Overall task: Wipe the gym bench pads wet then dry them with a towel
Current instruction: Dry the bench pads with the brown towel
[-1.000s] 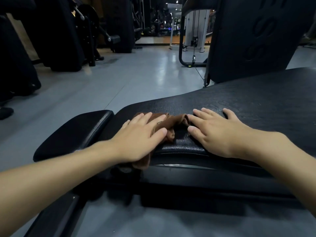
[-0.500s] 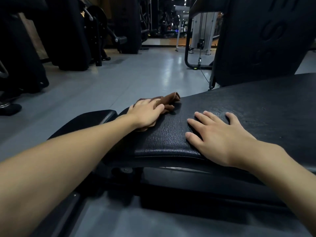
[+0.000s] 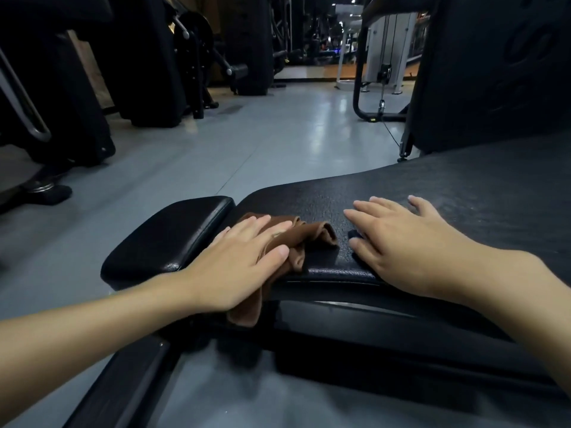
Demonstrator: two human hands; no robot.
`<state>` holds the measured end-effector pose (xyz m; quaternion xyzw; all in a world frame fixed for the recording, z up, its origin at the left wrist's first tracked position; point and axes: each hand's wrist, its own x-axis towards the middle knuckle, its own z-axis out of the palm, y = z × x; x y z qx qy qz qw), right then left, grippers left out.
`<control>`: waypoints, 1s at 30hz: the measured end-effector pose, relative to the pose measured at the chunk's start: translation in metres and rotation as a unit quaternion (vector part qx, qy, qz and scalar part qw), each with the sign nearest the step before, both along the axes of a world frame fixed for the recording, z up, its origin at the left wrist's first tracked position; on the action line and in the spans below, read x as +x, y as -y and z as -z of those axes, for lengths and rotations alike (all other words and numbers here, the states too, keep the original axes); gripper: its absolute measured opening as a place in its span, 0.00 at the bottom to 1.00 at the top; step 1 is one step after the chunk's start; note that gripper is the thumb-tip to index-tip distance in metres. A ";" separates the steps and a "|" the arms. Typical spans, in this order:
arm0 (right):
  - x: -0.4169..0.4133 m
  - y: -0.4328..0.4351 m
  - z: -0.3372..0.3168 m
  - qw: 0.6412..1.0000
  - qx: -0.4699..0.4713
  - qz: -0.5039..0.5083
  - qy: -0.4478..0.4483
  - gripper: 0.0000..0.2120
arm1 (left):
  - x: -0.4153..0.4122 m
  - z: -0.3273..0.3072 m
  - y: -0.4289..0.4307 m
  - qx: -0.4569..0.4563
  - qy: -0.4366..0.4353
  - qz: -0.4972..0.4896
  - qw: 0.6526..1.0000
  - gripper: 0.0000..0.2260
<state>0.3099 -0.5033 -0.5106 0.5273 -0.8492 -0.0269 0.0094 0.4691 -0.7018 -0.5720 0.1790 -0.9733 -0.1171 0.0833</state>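
A brown cloth (image 3: 312, 236) was pressed under the flat, straight-fingered left grip (image 3: 238, 267) to wipe the bench pad (image 3: 463, 186). The right grip (image 3: 401, 242) was spread flat alongside, presumably for bracing.

A crumpled brown towel (image 3: 312, 239) lay at centre frame on the near left corner of the long, textured black bench pad (image 3: 448, 186), one end drooping over the front edge. Just left of it sat a smaller, glossy seat pad (image 3: 173, 236).
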 end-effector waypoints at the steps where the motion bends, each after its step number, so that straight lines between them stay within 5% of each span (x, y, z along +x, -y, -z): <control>1: 0.000 0.001 0.002 1.000 0.003 -0.001 0.001 0.23 | -0.008 -0.001 0.006 0.012 0.009 -0.007 1.000 0.33; 11: -0.003 0.048 0.012 0.999 0.017 0.005 0.028 0.27 | -0.128 0.016 0.107 0.036 -0.030 -0.061 0.997 0.31; 16: -0.002 0.052 0.030 0.999 0.029 0.022 -0.006 0.36 | -0.098 0.019 0.087 0.042 -0.002 -0.076 0.996 0.31; 19: -0.002 0.053 0.032 0.999 0.034 0.026 -0.023 0.30 | -0.051 0.011 0.064 0.058 0.019 -0.068 0.996 0.26; 24: 0.006 0.056 0.033 0.997 0.045 0.031 -0.053 0.28 | 0.012 0.004 0.041 0.024 0.040 -0.030 0.998 0.31; 30: 0.004 0.060 0.036 0.996 0.048 0.033 -0.063 0.28 | -0.049 0.003 0.067 0.017 0.045 -0.010 0.999 0.27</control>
